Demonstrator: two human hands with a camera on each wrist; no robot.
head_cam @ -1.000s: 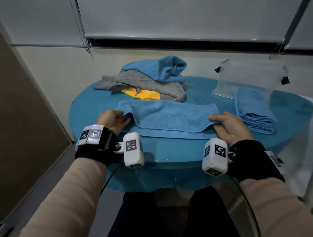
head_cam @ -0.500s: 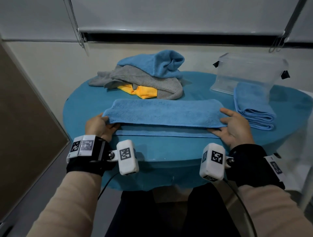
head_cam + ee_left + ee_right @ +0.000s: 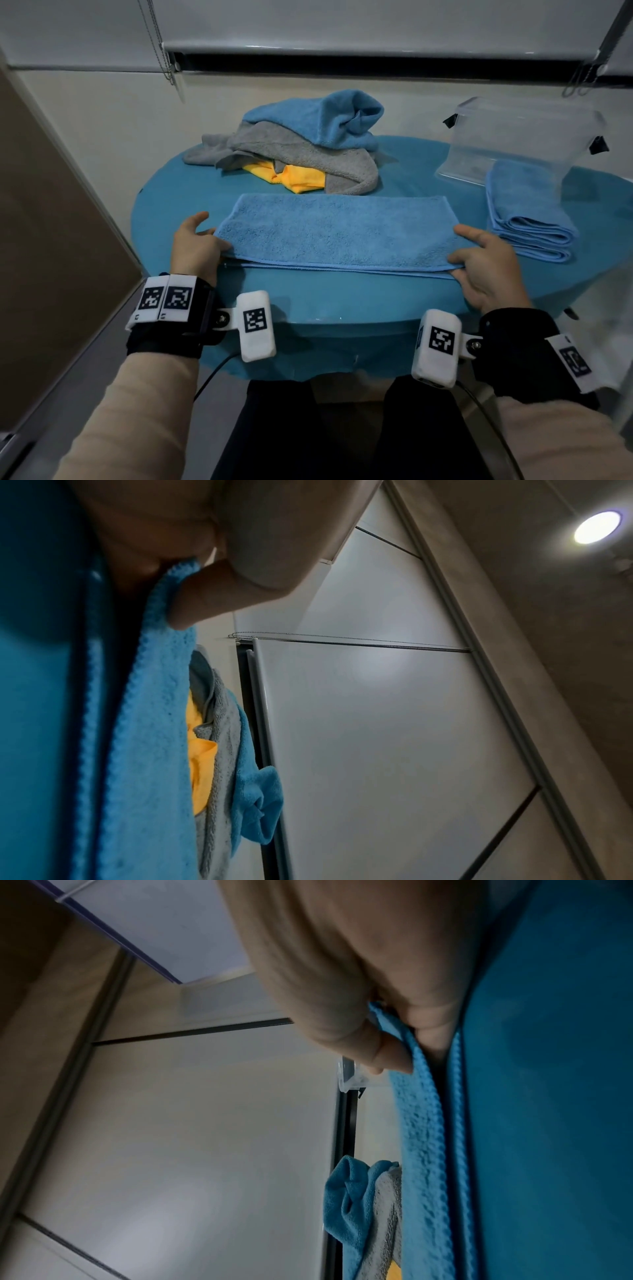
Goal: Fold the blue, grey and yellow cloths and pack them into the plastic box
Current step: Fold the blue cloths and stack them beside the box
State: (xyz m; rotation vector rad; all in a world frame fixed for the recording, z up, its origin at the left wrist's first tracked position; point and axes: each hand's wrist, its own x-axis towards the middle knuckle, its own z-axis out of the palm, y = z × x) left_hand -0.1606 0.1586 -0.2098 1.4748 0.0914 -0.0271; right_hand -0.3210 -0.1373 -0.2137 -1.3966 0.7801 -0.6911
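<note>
Folded blue towel (image 3: 334, 233) near tabletop (image 3: 342, 301) front edge, left hand (image 3: 197, 245) and right hand (image 3: 486, 267) pinching its end corners

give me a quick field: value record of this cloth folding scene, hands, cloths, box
left hand: pinches the left end of the blue cloth, thumb on top
right hand: pinches the right end of the same cloth
blue cloth: folded into a long strip, flat on the table
pile: blue on grey over yellow, unfolded, behind the strip
folded blue cloth: stacked in front of the box
plastic box: clear, far right; contents cannot be told
</note>
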